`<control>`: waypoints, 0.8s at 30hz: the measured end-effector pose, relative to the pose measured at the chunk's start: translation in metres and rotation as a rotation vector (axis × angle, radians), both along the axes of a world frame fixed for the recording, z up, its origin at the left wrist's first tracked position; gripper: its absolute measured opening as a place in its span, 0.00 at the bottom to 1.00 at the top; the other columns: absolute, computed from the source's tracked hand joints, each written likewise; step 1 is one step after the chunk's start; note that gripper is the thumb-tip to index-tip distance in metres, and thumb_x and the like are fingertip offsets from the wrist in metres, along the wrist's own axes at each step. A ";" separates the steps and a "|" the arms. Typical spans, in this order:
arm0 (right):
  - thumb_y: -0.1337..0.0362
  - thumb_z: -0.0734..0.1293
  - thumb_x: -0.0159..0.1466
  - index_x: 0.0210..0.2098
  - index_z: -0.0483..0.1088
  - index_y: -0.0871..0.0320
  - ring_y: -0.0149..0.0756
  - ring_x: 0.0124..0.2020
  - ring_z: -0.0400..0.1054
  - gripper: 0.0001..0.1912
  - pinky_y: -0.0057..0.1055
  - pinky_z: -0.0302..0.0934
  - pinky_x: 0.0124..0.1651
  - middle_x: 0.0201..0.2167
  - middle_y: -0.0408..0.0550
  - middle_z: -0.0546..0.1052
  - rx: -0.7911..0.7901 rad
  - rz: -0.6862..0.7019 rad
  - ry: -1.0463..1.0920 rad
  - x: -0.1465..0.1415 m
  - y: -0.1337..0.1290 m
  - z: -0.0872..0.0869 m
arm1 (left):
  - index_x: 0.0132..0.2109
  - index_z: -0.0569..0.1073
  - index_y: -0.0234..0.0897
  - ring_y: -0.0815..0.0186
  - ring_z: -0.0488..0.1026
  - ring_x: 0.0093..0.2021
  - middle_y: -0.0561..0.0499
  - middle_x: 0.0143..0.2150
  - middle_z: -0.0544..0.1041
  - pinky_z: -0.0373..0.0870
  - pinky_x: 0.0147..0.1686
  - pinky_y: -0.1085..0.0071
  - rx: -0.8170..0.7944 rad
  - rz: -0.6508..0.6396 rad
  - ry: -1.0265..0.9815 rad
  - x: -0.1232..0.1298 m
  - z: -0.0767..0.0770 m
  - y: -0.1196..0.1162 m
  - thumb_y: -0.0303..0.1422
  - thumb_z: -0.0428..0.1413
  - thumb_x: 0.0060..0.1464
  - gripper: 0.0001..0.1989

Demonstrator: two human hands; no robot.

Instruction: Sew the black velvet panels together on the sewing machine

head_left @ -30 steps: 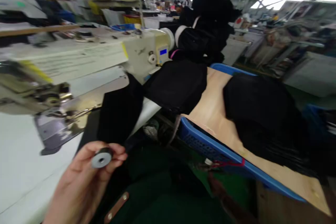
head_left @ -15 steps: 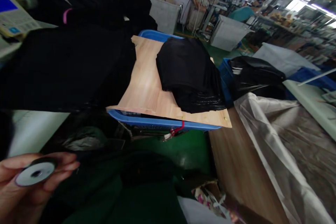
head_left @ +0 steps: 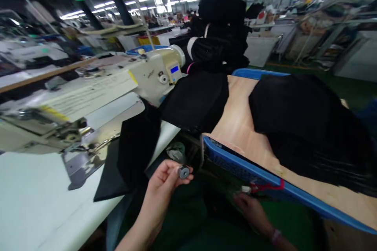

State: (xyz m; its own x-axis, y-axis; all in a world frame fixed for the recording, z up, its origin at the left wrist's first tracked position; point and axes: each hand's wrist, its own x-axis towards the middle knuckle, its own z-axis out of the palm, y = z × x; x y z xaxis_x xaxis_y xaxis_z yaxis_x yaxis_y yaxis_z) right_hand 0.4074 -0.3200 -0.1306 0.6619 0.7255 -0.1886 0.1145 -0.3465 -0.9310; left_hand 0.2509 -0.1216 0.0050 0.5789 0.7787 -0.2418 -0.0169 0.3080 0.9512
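A small round metal bobbin (head_left: 183,171) is pinched between the thumb and fingers of my left hand (head_left: 166,178), in front of the sewing table's edge. My right hand (head_left: 250,206) is lower and to the right, below the blue crate (head_left: 244,172), near a white tag (head_left: 246,189) on a red cord; its fingers are blurred, and whether they touch the tag is unclear. The sewing machine (head_left: 153,70) stands at the left, with black fabric pieces (head_left: 135,145) beside its needle area.
A wooden board (head_left: 235,117) on the crate bears a stack of black fabric (head_left: 294,113). More black fabric (head_left: 197,102) lies between machine and board. Behind stands a tall black pile (head_left: 220,39). The white tabletop (head_left: 35,192) is at lower left.
The view has swung left, bringing the sewing machine into sight. My left hand, still with the bobbin, now appears nearer the middle. My right hand has come into clearer view below the crate.
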 end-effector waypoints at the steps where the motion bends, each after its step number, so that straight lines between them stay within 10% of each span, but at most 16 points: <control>1: 0.45 0.67 0.65 0.27 0.75 0.54 0.40 0.32 0.74 0.21 0.33 0.68 0.35 0.28 0.45 0.78 0.038 0.076 0.055 -0.001 0.026 0.006 | 0.34 0.74 0.34 0.62 0.80 0.32 0.43 0.35 0.83 0.78 0.34 0.70 0.072 0.005 0.013 -0.006 -0.003 -0.001 0.43 0.65 0.52 0.16; 5: 0.42 0.65 0.65 0.51 0.73 0.56 0.43 0.50 0.73 0.26 0.41 0.67 0.52 0.50 0.54 0.78 0.383 0.350 0.736 -0.043 0.107 0.064 | 0.38 0.78 0.37 0.62 0.81 0.39 0.45 0.38 0.83 0.78 0.42 0.68 0.691 0.008 0.172 -0.039 -0.009 0.000 0.33 0.57 0.61 0.06; 10: 0.50 0.73 0.61 0.41 0.75 0.61 0.37 0.44 0.74 0.19 0.35 0.65 0.51 0.39 0.50 0.80 0.368 0.460 1.390 -0.109 0.160 0.104 | 0.54 0.75 0.37 0.58 0.78 0.52 0.41 0.51 0.81 0.75 0.53 0.65 1.487 -0.099 0.417 -0.095 -0.014 0.012 0.26 0.51 0.63 0.15; 16: 0.58 0.79 0.54 0.37 0.78 0.60 0.33 0.38 0.75 0.16 0.30 0.66 0.46 0.34 0.47 0.81 0.269 0.628 1.461 -0.142 0.193 0.084 | 0.52 0.74 0.37 0.62 0.81 0.46 0.43 0.47 0.83 0.77 0.49 0.74 1.717 0.124 0.615 -0.149 -0.014 0.021 0.30 0.49 0.67 0.13; 24: 0.57 0.81 0.52 0.41 0.81 0.61 0.34 0.40 0.75 0.21 0.31 0.67 0.50 0.38 0.50 0.82 0.299 0.718 1.236 -0.158 0.216 0.111 | 0.52 0.71 0.39 0.65 0.80 0.47 0.44 0.48 0.81 0.77 0.48 0.76 1.556 0.303 0.636 -0.169 0.002 0.027 0.31 0.49 0.66 0.10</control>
State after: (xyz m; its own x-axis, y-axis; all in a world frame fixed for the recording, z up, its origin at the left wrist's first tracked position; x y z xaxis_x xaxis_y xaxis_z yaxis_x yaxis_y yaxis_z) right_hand 0.2492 -0.1045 -0.0199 -0.3205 0.9365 -0.1425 -0.7339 -0.3406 -0.5877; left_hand 0.0817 -0.0946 0.0070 0.4968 0.5413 0.6784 0.5768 -0.7900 0.2080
